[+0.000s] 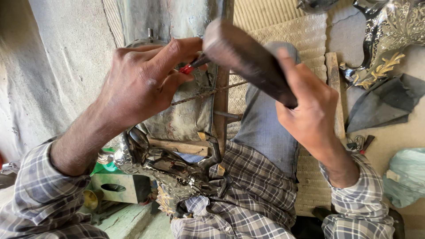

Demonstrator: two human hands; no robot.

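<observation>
Left hand (141, 84) pinched shut on a small red-handled punch (191, 66), fingers (175, 51) wrapped close round its shaft, tip hidden behind the mallet head. Right hand (310, 110) clenched round the handle of a dark mallet (248, 57), head raised just above the punch and nearly touching the left thumb. Below, resting on the lap against a wooden frame (220, 97), an embossed silver piece (164, 170) shaped like an animal figure, its worked surface partly shadowed.

Likely trouble, judged from this: mallet head so near the left fingers that a slightly off-line blow could land on thumb or knuckle rather than on the punch end. Punch held at a slant, so a glancing strike could skid the tip and scar or tear the thin metal. Silver piece only propped between knees and frame, not clamped as far as visible; a hard blow could shift it and spoil the mark. Twisted wire (208, 93) stretched across just under the hands, close enough to snag the punch. A second ornate piece (385, 40) on the floor at right, well apart and out of harm.
</observation>
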